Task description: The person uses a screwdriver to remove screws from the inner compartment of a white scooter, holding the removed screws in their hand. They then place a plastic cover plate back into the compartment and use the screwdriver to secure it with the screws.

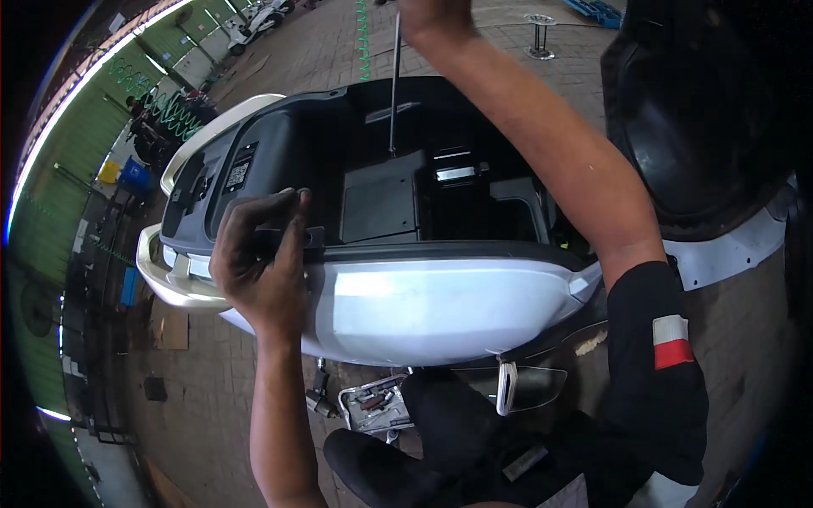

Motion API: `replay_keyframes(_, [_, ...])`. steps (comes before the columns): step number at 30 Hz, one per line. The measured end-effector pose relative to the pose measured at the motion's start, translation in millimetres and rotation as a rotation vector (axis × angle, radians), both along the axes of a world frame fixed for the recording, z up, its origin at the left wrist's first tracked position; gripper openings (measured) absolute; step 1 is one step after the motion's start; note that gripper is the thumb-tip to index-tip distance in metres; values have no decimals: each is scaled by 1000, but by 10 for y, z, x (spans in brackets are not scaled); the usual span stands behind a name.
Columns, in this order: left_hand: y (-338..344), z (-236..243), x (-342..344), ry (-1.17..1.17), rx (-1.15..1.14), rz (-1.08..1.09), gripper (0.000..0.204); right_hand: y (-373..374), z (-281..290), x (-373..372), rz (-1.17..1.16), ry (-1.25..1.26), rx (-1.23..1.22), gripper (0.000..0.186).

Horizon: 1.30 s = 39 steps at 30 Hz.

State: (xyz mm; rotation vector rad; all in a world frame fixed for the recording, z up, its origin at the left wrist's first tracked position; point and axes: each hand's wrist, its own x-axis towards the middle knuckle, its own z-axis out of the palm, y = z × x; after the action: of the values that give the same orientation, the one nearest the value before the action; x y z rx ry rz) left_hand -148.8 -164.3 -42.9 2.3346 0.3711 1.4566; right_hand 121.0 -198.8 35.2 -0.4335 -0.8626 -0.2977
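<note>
At the top edge, my right hand (436,19) is closed around the upper end of a long thin metal-shafted tool (395,80), its handle hidden. The shaft stands nearly upright, its lower end at the far edge of a dark panel (378,203) inside a scooter's black under-seat compartment (318,161). Over the near rim, my left hand (261,258) is curled, thumb and forefinger tips pressed together; whatever they may hold is too small to make out. Below that hand runs the scooter's glossy white side cover (440,296).
A metal tray (377,405) of tools lies on the floor by my knees. Nearby is a mirror (533,388). The black seat (699,135) stands raised at right. Behind the scooter hang a green coiled hose (364,42) and a small round metal stand (540,38).
</note>
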Motion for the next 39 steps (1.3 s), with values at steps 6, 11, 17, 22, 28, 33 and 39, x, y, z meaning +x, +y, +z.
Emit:
replay_keyframes(6, [30, -65, 63, -40, 17, -64, 16, 466, -392, 35, 204, -104, -127, 30])
replay_keyframes(11, [87, -99, 29, -59, 1, -109, 17, 593, -581, -16, 224, -127, -166, 30])
replay_keyframes(17, [98, -120, 44, -71, 49, -98, 17, 698, -659, 9, 277, -120, -174, 30])
replay_keyframes(22, [68, -104, 40, -65, 1, -104, 16, 722, -707, 15, 331, -96, -181, 29])
replay_keyframes(28, [72, -109, 46, -75, -10, -115, 14, 662, -723, -20, 265, -166, -249, 25])
replay_keyframes(33, [90, -75, 43, -65, 24, -126, 12, 533, -485, -46, 259, -342, -344, 15])
replay_keyframes(39, [-67, 29, 40, 11, 6, -70, 11, 360, -272, 68, 507, -405, -514, 7])
